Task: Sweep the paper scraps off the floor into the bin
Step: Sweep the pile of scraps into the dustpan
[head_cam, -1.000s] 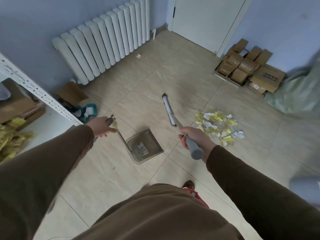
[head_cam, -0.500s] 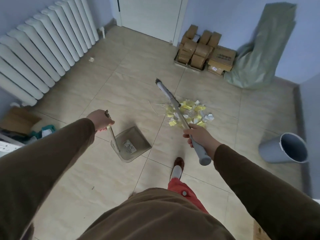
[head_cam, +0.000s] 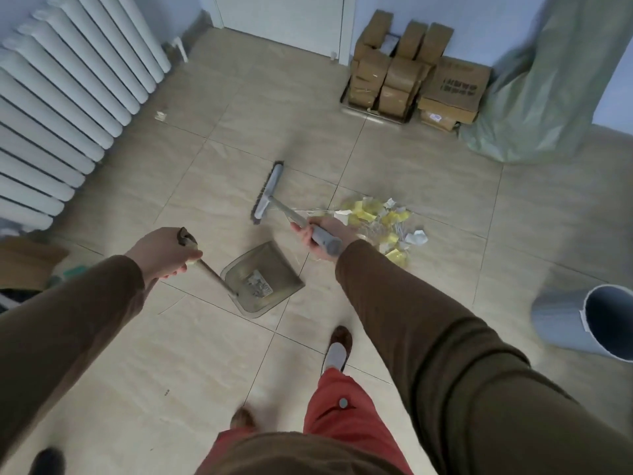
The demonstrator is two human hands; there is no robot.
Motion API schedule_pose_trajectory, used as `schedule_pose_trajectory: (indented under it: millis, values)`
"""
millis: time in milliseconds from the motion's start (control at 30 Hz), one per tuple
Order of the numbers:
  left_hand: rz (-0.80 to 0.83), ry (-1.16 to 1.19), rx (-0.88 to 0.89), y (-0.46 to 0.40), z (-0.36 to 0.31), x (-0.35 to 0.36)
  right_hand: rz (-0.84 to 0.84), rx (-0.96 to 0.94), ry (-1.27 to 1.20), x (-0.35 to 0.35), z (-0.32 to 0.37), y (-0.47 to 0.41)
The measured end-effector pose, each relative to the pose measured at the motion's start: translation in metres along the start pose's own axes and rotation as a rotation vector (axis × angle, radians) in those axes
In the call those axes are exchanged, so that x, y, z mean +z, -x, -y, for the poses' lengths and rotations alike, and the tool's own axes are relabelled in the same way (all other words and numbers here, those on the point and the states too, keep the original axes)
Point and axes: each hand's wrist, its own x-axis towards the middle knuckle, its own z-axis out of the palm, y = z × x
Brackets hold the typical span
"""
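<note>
Head view: left hand grips the dustpan handle, right hand clenches the broom handle.

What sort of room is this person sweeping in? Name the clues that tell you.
Probably a storeroom or back room: stacked cardboard boxes and a large green sack stand against the wall, with a white radiator and bare floor tiles.

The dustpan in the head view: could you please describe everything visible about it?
The dustpan looks like translucent grey-brown plastic: a shallow scoop with raised side and back walls and a long upright handle. It rests on the tiled floor, its open edge pointing toward the broom head. A printed label shows inside; no scraps are in it. The left hand grips the handle's top.
</note>
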Motion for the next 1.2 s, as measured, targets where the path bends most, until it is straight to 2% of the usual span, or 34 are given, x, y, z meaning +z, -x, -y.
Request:
schedule_pose_trajectory:
  millis: [167, 333, 467, 633, 767, 833, 933, 1000, 1100, 1200]
  values:
    - [0.018, 0.013, -0.026, -0.011, -0.033, -0.004, -0.055, 0.042, -0.021, -0.017, 0.04, -0.03]
    - [0.054, 0.013, 0.002, -0.024, -0.061, -0.014, -0.235, -0.052, -0.043, -0.07, 0.062, 0.011]
    - [0.088, -0.009, 0.062, -0.035, -0.081, -0.023, -0.326, -0.07, 0.035, -0.091, 0.063, 0.054]
    - [0.148, -0.037, 0.151, -0.05, -0.103, -0.026, -0.332, -0.136, -0.008, -0.091, 0.042, 0.124]
    - [0.185, -0.045, 0.197, -0.059, -0.12, -0.02, -0.218, -0.199, -0.199, -0.104, 0.026, 0.18]
    - [0.207, -0.046, 0.206, -0.062, -0.128, -0.013, -0.189, -0.234, -0.197, -0.111, 0.024, 0.196]
    - [0.235, -0.061, 0.217, -0.066, -0.14, -0.001, -0.236, -0.3, -0.103, -0.116, 0.035, 0.205]
    - [0.238, -0.063, 0.22, -0.069, -0.148, 0.007, -0.348, -0.36, 0.028, -0.122, 0.054, 0.2]
    - [0.2, -0.05, 0.222, -0.076, -0.163, 0.012, -0.566, -0.433, 0.355, -0.137, 0.09, 0.182]
    - [0.173, -0.015, 0.208, -0.083, -0.181, 0.012, -0.709, -0.397, 0.627, -0.168, 0.118, 0.157]
